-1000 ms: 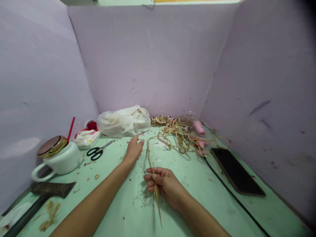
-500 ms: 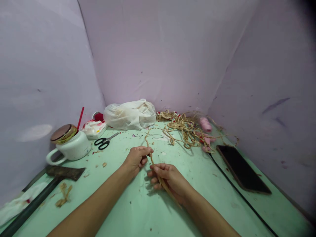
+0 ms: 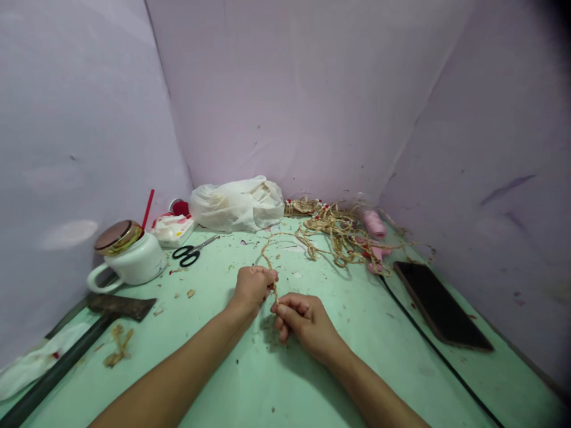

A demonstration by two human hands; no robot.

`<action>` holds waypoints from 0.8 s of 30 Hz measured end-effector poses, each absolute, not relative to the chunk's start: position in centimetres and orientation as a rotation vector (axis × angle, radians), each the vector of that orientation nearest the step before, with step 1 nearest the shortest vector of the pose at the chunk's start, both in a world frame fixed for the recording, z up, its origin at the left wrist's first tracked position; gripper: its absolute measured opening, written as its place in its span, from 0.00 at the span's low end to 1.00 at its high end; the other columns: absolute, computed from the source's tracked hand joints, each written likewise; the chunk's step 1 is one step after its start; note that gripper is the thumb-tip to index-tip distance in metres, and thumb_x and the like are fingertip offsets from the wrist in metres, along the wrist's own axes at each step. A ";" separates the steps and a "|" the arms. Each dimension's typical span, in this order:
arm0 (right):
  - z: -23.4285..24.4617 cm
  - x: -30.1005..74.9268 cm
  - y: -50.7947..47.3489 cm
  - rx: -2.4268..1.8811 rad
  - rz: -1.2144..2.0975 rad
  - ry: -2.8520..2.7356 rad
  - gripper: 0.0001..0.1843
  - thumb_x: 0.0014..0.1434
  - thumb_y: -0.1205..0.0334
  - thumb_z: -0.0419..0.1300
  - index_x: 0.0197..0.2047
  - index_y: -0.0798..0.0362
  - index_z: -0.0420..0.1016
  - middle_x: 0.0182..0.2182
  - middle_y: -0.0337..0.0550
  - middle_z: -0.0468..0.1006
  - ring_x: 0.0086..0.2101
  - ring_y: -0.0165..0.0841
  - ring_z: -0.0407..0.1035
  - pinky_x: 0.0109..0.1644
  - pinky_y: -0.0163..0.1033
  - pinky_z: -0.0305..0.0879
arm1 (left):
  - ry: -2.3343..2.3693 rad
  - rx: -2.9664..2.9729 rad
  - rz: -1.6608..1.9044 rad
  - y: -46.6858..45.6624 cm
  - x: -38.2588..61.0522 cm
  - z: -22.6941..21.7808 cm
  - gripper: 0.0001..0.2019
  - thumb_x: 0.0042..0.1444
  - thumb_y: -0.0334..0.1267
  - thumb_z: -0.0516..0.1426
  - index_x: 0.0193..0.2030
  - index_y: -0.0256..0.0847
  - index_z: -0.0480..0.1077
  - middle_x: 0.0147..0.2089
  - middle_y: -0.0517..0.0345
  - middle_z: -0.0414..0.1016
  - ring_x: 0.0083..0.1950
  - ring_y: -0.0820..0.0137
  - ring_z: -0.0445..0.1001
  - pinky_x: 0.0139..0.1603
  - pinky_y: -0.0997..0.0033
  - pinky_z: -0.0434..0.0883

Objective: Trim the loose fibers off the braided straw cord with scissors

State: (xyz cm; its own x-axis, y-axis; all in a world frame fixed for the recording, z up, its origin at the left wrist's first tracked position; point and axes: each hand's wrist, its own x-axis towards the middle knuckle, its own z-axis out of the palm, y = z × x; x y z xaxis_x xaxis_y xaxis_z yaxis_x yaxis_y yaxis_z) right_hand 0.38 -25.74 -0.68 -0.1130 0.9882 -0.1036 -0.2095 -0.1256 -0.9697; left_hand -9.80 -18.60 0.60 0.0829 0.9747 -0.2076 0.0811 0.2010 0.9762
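The person's left hand (image 3: pixel 252 289) pinches a thin, twisted straw-coloured cord (image 3: pixel 275 292) between thumb and fingers, its other fingers curled in. Just nearer the body, the right hand (image 3: pixel 307 324) grips the same cord between thumb and forefinger. The cord is over the middle of the pale green desk (image 3: pixel 357 386); a short stretch of it shows between the two hands, and beyond the left hand it runs away, bending right toward a loose tangle of similar cord (image 3: pixel 336 235) near the back wall (image 3: pixel 276 101).

Of printed matter, the small white packet (image 3: pixel 172 229) at the back left carries red and yellow marks, too small and blurred to read as words. The pink spool (image 3: pixel 373 224) beside the tangle shows no legible label at this size, and the phone (image 3: pixel 441 306) on the right lies with its screen dark. The streaks on the right wall (image 3: pixel 491 137) look like purple smudges.

A crumpled white plastic bag (image 3: pixel 236 205) rests against the back wall, with black-handled scissors (image 3: pixel 190 255) nearer the person. On the left stands a white mug (image 3: pixel 138 261), a round lidded thing (image 3: pixel 116 236) with a gold rim tilted on its top; in front lies a dark-headed hand tool (image 3: pixel 122 306).
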 end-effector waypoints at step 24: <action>0.8 1.0 -25.8 -1.045 1.541 -0.829 0.14 0.36 0.58 0.67 0.23 0.57 0.69 0.16 0.36 0.71 0.18 0.25 0.63 0.21 0.29 0.54 | 1.124 1.307 1.041 -20.5 -10.0 2.6 0.11 0.37 0.38 0.58 0.12 0.37 0.63 0.10 0.66 0.57 0.15 0.80 0.51 0.17 0.76 0.49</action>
